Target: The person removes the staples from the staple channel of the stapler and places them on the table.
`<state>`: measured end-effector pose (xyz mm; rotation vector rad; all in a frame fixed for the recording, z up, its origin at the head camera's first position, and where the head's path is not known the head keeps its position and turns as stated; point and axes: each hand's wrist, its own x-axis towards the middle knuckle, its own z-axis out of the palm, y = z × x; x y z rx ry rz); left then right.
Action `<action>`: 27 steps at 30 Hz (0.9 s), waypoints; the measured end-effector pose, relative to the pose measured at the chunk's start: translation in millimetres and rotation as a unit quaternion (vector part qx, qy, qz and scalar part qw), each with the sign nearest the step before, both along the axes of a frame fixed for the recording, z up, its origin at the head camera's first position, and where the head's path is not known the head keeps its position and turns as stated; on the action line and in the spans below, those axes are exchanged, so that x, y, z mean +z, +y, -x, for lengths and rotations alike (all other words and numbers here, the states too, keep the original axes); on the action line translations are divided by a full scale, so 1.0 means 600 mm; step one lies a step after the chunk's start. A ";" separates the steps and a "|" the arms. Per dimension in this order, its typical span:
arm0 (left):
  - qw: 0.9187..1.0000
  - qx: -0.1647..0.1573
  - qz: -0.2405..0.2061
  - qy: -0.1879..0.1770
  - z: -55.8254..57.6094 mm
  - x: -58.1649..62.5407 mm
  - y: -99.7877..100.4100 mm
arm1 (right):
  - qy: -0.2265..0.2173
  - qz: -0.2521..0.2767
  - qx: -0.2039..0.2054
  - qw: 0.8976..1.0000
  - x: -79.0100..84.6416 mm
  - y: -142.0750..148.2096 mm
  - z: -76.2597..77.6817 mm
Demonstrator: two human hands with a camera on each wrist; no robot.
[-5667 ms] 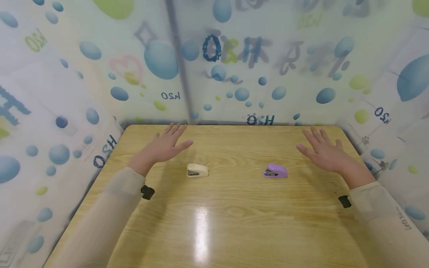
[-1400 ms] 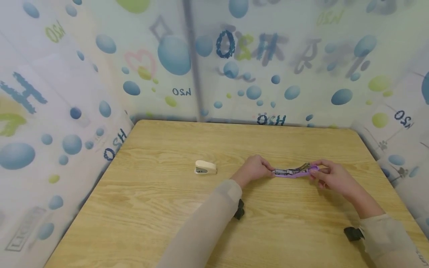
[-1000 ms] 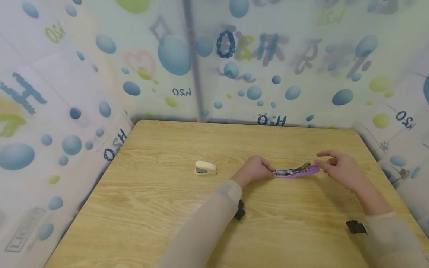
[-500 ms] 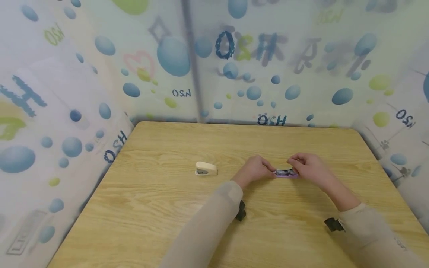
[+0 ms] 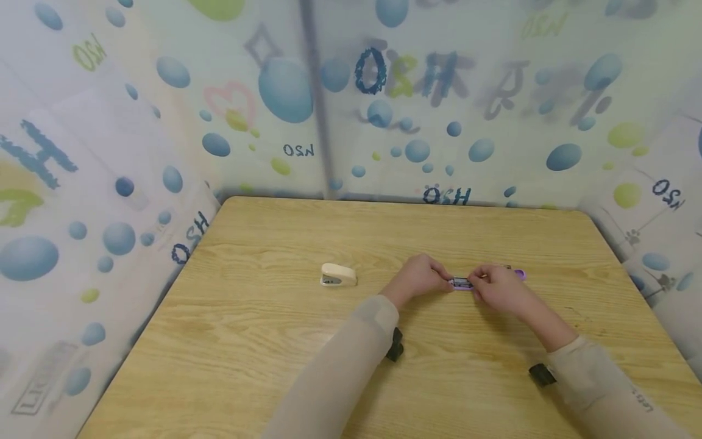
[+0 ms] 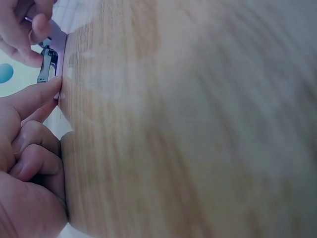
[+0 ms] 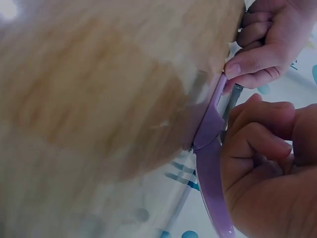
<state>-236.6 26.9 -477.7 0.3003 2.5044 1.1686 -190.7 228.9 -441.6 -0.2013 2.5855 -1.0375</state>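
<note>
A purple stapler [image 5: 463, 283] lies unfolded on the table, its metal staple channel exposed and its cover swung back to the right. My left hand [image 5: 418, 279] pinches the stapler's left end between thumb and index finger; in the left wrist view its other fingers [image 6: 37, 158] curl against the tabletop. Over the middle of the stapler, my right hand [image 5: 500, 291] has thumb and fingertips on the metal channel and hides much of the hinge. The right wrist view shows the purple casing [image 7: 212, 129] running beside the curled right fingers [image 7: 257, 144].
A closed cream stapler [image 5: 338, 275] rests on the wooden table [image 5: 263, 317] left of my left hand. Patterned curtain-like walls [image 5: 351, 140] rise behind the table and on both sides. A dark wrist camera [image 5: 542, 375] hangs below my right sleeve.
The purple stapler, earlier closed, now lies unfolded. My right hand let go of its cover end and moved left to the metal channel. My left hand keeps its pinch.
</note>
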 end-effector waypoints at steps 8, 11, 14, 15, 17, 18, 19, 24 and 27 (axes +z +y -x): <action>1.000 0.000 -0.009 0.000 0.002 0.000 0.000 | 0.008 0.010 -0.003 1.000 -0.004 -0.002 -0.003; 1.000 0.003 -0.011 -0.003 0.002 -0.001 0.000 | 0.004 0.015 -0.006 1.000 -0.005 -0.003 -0.003; 1.000 0.004 -0.012 -0.003 0.002 -0.002 0.000 | 0.001 0.018 -0.010 1.000 -0.006 -0.005 -0.003; 1.000 0.004 -0.013 -0.004 0.002 -0.003 0.000 | 0.001 0.019 -0.012 1.000 -0.006 -0.005 -0.003; 1.000 0.005 -0.012 -0.005 0.001 -0.002 0.000 | 0.002 0.017 -0.013 1.000 -0.006 -0.005 -0.004; 1.000 0.005 -0.012 -0.006 0.001 -0.001 0.000 | 0.002 0.016 -0.015 1.000 -0.006 -0.006 -0.004; 1.000 0.004 -0.011 -0.006 0.000 -0.001 0.000 | 0.003 0.014 -0.018 1.000 -0.005 -0.006 -0.004; 1.000 0.002 -0.007 -0.005 -0.002 0.004 0.000 | 0.006 0.003 -0.034 0.999 -0.002 -0.012 -0.004; 1.000 0.001 -0.007 -0.002 -0.001 0.004 -0.001 | 0.018 -0.007 -0.035 0.999 -0.001 -0.017 -0.002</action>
